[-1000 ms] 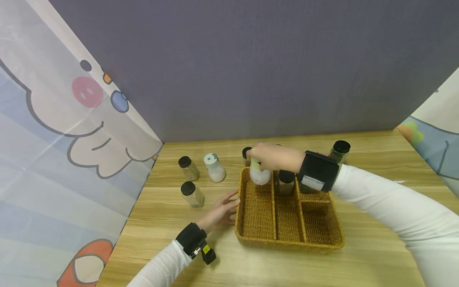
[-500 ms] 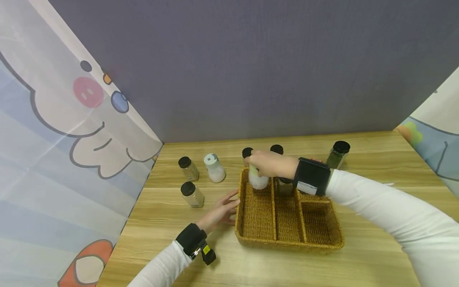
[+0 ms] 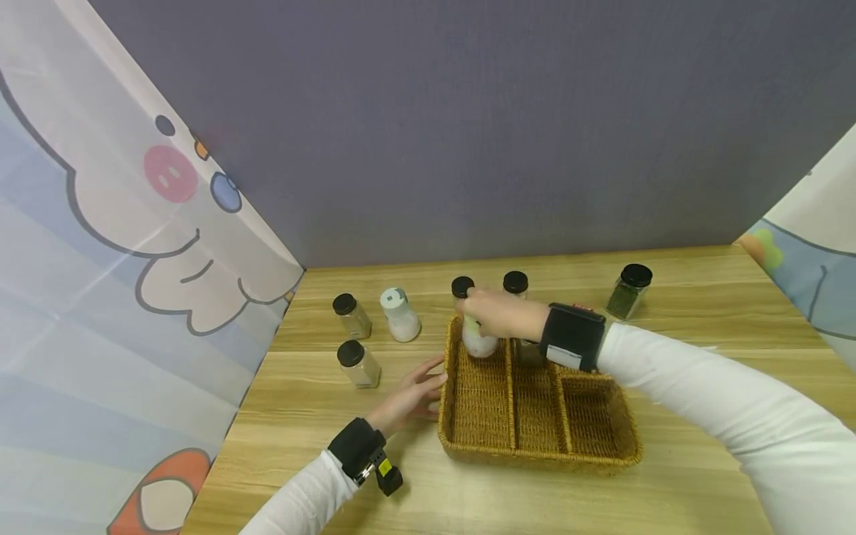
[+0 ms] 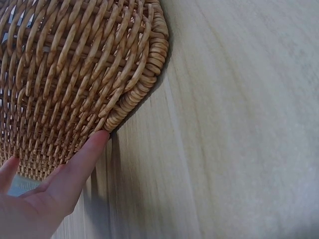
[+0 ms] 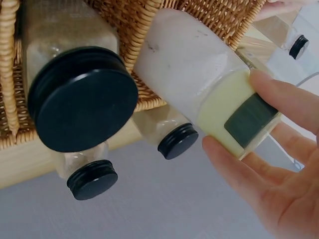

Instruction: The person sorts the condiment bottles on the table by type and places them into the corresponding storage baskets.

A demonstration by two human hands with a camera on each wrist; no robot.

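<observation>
The basket [image 3: 535, 455] in front of you has four compartments: two long ones at the left and middle, and two short ones at the right, one behind the other. Your right hand [image 3: 498, 313] pinches the pale green cap of the bottle [image 3: 480, 344] between thumb and fingers, and the bottle sits at the back of the left compartment, white content showing through its side; you cannot tell from here whether its base touches the floor. One jar [image 5: 75, 64] with a black lid stands in the back of the middle compartment, partly under your right hand in the head view. Your right wristband [image 3: 572, 336] stands in the way of the rear right compartment, so what it holds is hidden. Your left hand [image 3: 408, 397] has its fingers extended and apart, touching the outside of the basket's left wall. On the table [image 3: 414, 490] you have five more black-lidded jars: two [image 3: 359, 364] with pale content at the left, two [image 3: 515, 284] just behind the basket, and one [image 3: 628, 291] with dark green content at the back right. A second bottle [image 3: 401, 316], also white inside, stands between the left pair and the basket. A grey panel [image 3: 468, 134] rises behind the table, and a cartoon-print curtain [image 3: 100, 297] hangs at your left
</observation>
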